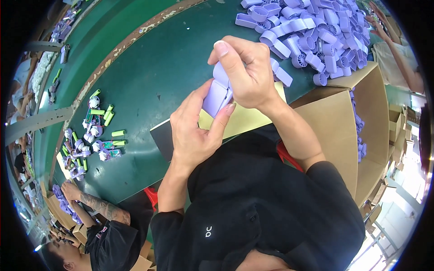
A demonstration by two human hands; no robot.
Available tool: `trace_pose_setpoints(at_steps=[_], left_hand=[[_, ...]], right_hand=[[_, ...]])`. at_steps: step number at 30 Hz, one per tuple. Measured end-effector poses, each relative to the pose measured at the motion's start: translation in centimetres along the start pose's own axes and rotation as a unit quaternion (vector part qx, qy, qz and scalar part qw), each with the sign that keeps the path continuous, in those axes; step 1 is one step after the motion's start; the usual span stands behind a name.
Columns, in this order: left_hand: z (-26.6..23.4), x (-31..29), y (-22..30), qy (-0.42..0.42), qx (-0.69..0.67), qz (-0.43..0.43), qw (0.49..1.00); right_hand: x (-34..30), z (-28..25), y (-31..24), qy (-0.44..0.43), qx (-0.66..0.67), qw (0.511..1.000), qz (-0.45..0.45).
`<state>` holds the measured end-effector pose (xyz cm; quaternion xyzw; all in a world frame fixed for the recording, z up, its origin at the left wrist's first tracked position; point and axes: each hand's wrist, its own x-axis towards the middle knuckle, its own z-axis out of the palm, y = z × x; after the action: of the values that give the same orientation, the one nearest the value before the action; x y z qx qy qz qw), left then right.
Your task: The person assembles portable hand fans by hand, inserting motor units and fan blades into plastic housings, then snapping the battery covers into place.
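Observation:
Over the table, both hands are closed around a lilac plastic housing (214, 100) with a boxy lower part and a rounded upper end. A thin dark seam runs along its side. My left hand (191, 131) grips the boxy end between thumb and fingers. On the rounded end, my right hand (248, 74) is wrapped with its thumb pointing up, hiding much of that part. Beneath the hands lies a yellow sheet (244, 121), beside a black flat piece (162, 137).
A large heap of lilac housings (316, 34) covers the far right of the green table (149, 86). An open cardboard box (334, 131) stands at right with more inside. Motor assemblies with green cylindrical cells (95, 131) lie at left. A co-worker (113, 235) sits lower left.

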<state>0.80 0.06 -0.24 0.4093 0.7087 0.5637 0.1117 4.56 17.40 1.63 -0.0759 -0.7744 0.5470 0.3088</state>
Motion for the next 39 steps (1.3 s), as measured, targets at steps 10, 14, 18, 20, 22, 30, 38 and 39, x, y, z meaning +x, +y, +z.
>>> trace_pose_setpoints(at_steps=[10, 14, 18, 20, 22, 30, 38, 39], left_hand=[[0.4, -0.3, -2.3, -0.05, -0.213, -0.166, 0.962], [-1.6, 0.2, -4.1, -0.009, -0.441, -0.222, 0.869], [-2.1, 0.5, -4.5, 0.042, -0.585, -0.21, 0.782], [-2.2, 0.8, -4.3, 0.034, -0.646, -0.205, 0.734], [-2.0, 0.9, -4.0, 0.014, -0.717, -0.193, 0.67], [-1.3, 1.1, -1.8, 0.014, -0.412, -0.149, 0.899], [-1.1, 0.7, 1.4, 0.104, 0.135, 0.039, 0.985], [-1.1, 0.7, 1.4, 0.111, 0.147, 0.059, 0.981]], right_hand=[[0.4, 0.5, -0.4, -0.102, -0.156, 0.973, 0.134], [0.2, -0.3, 0.6, -0.024, -0.036, 0.996, 0.073], [-1.2, -0.9, 1.8, -0.016, 0.022, 0.991, 0.131], [-1.9, -0.9, 2.0, -0.036, 0.048, 0.986, 0.153], [-2.3, -0.9, 2.2, -0.045, 0.05, 0.986, 0.155], [-2.1, 0.6, 0.8, 0.019, 0.09, 0.986, 0.14], [-1.4, 0.2, 1.0, -0.013, 0.192, 0.968, 0.16], [-1.2, 0.1, 1.2, 0.001, 0.189, 0.967, 0.171]])
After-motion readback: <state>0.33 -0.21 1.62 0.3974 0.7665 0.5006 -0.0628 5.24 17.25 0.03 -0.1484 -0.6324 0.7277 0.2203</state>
